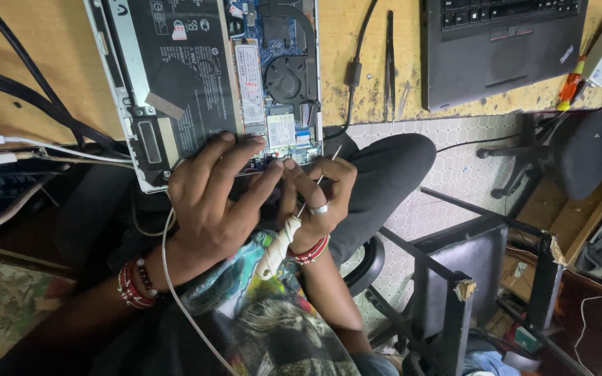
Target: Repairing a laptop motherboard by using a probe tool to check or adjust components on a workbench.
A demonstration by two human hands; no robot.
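Two hands are shown at the near edge of an opened silver laptop (175,76) that lies bottom-up, cover removed, on a worn wooden counter (29,76). The left hand (210,198) is spread flat, its fingers (242,150) pressed on the laptop's lower edge beside the exposed green circuit board (281,129). The right hand (318,198) is clenched around a thin metal probe with a white tape-wrapped handle (280,244); the handle runs down past the wrist, and the thin metal tip rises above the fingers, close to the laptop's corner. Whether the tip touches the board cannot be told. Red bead bracelets (130,285) are worn on both wrists, and a silver ring is worn on the right hand. A black cooling fan (288,78) is seen inside the laptop, above the board. To the right on the counter lie slim black tweezers (389,63) and a closed-up black laptop (503,49), well apart from the hands. A white cable (175,285) passes under the left wrist.
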